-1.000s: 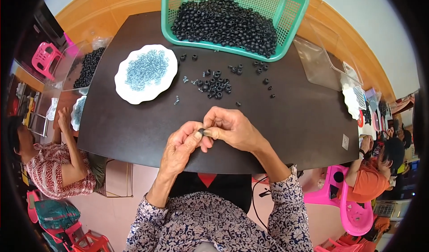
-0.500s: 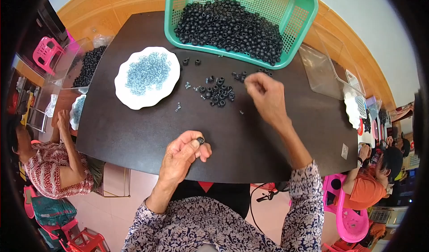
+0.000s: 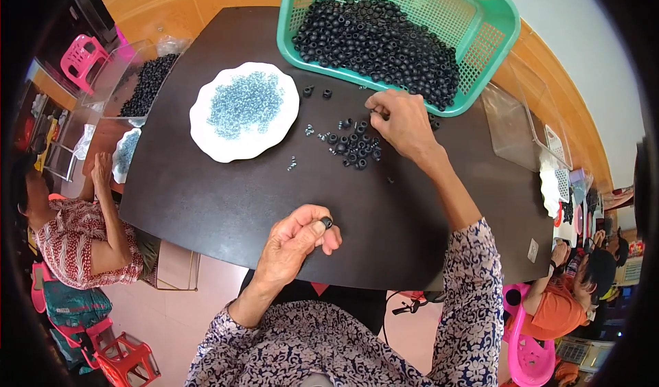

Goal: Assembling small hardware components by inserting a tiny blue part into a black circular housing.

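Your left hand point(image 3: 296, 244) is above the near part of the table point(image 3: 206, 202), its forearm rising from the lower edge and leaning right. The thumb lies along one side of a black bead point(image 3: 327, 221) and pinches it against the curled forefinger, with the other fingers bent beneath. The bead sits at the fingertips, well apart from the other hand.

Your right hand point(image 3: 406, 125) is farther forward, its arm stretched out and slanting up and left from the floral sleeve point(image 3: 473, 263). The back of that hand faces up, the fingers are bent, and thumb and forefinger are close together. A dark spot shows at their tips, but you cannot tell from this view whether they grip anything.

Just left of your right hand lies a loose pile point(image 3: 355, 147) of black beads, with small clear bits point(image 3: 292, 163) scattered to its left. Beyond it stands the green basket point(image 3: 509, 33), partly filled with more black beads. The white plate point(image 3: 206, 140), heaped with clear bits, is to the left. A clear bin point(image 3: 504, 116) rests to the basket's right.
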A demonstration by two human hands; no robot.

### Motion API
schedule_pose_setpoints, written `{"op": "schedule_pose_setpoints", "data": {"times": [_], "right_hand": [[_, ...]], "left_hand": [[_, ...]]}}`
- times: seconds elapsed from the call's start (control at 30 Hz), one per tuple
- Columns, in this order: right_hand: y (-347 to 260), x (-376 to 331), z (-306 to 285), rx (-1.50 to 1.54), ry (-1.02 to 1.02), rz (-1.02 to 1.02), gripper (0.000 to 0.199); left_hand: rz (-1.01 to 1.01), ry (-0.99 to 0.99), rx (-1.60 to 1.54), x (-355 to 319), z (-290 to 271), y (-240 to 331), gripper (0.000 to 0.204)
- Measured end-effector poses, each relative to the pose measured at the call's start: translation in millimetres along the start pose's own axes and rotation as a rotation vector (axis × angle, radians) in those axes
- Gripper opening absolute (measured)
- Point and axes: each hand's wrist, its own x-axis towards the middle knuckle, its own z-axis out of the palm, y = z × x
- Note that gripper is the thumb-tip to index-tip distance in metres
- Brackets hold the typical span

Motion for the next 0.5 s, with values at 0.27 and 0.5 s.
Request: {"op": "schedule_pose_setpoints", "data": {"times": [0.27,0.5], "right_hand": [[-72.8,-63.1,-17.0,1.106,0.108,0.229,0.019],[-103.5,-105.3,-10.6,1.436,0.095,0.189,0.02]], "left_hand": [[0.037,0.029,-0.038,0.1,-3.4,0.8,0.021],[0.099,-0.03,-0.122,3.8,-5.3,-0.1,0.021]]}}
